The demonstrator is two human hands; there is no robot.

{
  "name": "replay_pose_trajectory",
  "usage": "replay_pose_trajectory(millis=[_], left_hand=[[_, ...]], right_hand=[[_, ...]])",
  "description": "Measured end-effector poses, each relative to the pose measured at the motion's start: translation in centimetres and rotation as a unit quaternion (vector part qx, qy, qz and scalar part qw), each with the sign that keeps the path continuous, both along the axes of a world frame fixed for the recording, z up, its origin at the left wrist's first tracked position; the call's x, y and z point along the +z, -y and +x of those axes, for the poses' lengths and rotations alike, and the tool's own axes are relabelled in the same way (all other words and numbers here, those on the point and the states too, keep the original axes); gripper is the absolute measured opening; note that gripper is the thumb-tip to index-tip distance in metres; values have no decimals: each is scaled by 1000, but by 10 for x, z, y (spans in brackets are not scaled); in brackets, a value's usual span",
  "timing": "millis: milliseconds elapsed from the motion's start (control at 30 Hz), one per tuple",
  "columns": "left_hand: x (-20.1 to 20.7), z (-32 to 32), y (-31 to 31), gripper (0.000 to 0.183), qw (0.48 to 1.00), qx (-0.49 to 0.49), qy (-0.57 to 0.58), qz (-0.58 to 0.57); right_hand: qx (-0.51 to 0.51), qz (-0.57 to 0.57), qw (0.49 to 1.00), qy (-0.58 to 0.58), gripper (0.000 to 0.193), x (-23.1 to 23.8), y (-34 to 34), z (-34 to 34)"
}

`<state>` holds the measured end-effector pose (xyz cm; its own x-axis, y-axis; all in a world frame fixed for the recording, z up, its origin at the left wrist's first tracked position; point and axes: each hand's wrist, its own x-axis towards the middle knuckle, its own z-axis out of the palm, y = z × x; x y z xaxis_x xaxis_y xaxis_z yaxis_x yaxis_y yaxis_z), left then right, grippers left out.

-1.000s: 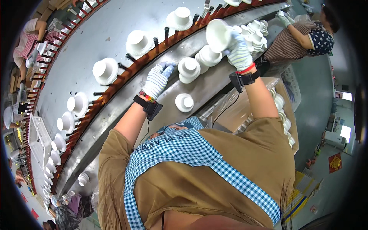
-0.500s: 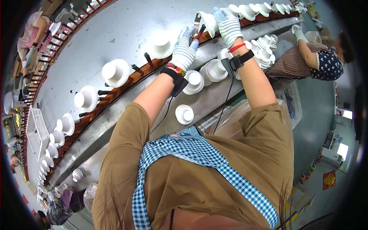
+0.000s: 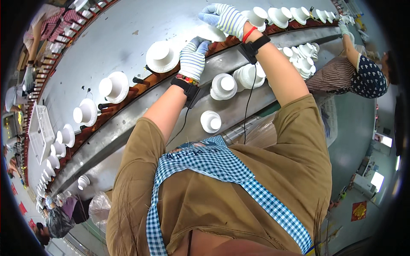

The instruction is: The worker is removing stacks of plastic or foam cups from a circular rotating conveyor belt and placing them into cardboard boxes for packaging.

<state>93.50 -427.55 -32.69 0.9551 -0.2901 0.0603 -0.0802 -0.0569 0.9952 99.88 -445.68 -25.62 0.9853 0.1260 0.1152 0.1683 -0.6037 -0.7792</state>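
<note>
My right hand (image 3: 225, 19), in a striped knit glove, reaches over a white flanged cup-shaped piece (image 3: 210, 34) at the far rail. Its fingers curve over the top of that piece, which is partly covered. Just left of it, my left hand (image 3: 193, 59), gloved alike, has fingers and thumb drawn together by the rail; what they hold is hidden. Beside the left hand another white flanged piece (image 3: 161, 56) sits at the rail. More such pieces (image 3: 114, 87) line the rail to the left, between dark pegs (image 3: 140, 81).
A metal ledge (image 3: 171, 91) runs along the brown rail (image 3: 147, 83). On the near surface are a single white piece (image 3: 211, 122), nested stacks (image 3: 250, 77) and a further pile (image 3: 305, 57). A white crate (image 3: 40, 132) stands at left. A co-worker (image 3: 341, 77) is at right; others are at left.
The line of white pieces has shifted left along the rail. My right hand has moved left and over the top of the piece; my left hand has moved left and nearer, its fingers drawn in.
</note>
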Motion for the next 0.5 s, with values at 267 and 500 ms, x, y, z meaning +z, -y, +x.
replay_pose_trajectory(millis=[267,500], left_hand=[[-25,7,-4,30,997,13,-9,-74],[-51,1,-11,33,983,83,-65,-150]], right_hand=[[42,-188,974,118,40,4,-10,-17],[160,-290,937,110,40,16,-38,-19]])
